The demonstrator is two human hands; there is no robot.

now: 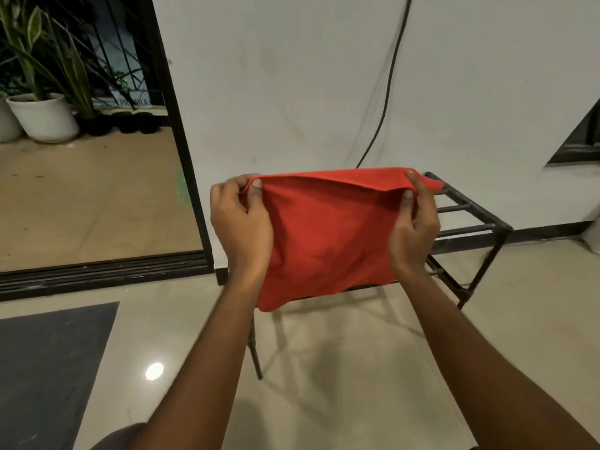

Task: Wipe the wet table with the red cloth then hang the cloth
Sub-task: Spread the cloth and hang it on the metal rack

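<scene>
Your two forearms come in from the bottom edge, bare, both reaching towards the black metal rack (pixel 467 219).

Left hand (pixel 242 219): grip clamped on the top-left corner of the red cloth (pixel 328 235), thumb in front and fingers curled behind the hem.

Right hand (pixel 414 228): grip clamped on the top-right corner, thumb on the near face and forefinger over the top edge.

Cloth position: stretched flat between your hands, over the left part of the rack and covering most of it. The top edge is folded towards you. A small red tip pokes out past your right hand, by the rack's back rail. The lower edge hangs loose, with a dark bar of the rack showing just under it. Can't tell whether the cloth touches the rack's rails or sits just above them.

The rack stands on the pale tiled floor (pixel 341 368), against the white wall (pixel 292 76). Its right end is uncovered, cross bars visible.

A black cable (pixel 389 76) runs down the wall and drops behind the rack.

Left of the rack is a dark door frame (pixel 181 141). Beyond it, well apart from the rack, a white pot (pixel 42 116) holds a leafy plant (pixel 32 43).

A dark grey mat (pixel 48 368) lies on the floor left of the rack, on your side.
</scene>
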